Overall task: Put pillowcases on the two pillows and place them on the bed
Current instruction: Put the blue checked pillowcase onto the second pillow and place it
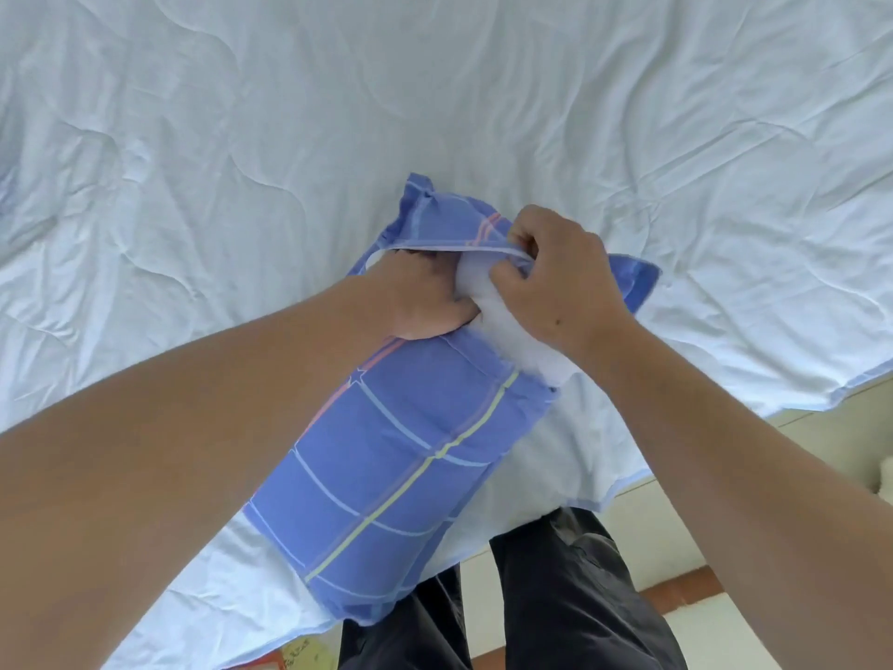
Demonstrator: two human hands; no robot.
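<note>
A blue checked pillowcase [396, 481] with pale yellow and orange lines covers most of a white pillow [522, 340] lying at the near edge of the bed [241, 137]. The pillow's white end shows at the case's open mouth. My left hand [420, 302] reaches into that opening with its fingers hidden under the upper flap, pressing the pillow in. My right hand [555, 278] pinches the flap's hem and holds it up over the pillow. Only this one pillow is in view.
A wrinkled white quilted cover spreads over the whole bed. My dark trousers [546, 597] stand against the bed's corner. A strip of pale floor and a red-brown band [676, 592] lie at the lower right. A small printed packet [304, 655] peeks out at the bottom edge.
</note>
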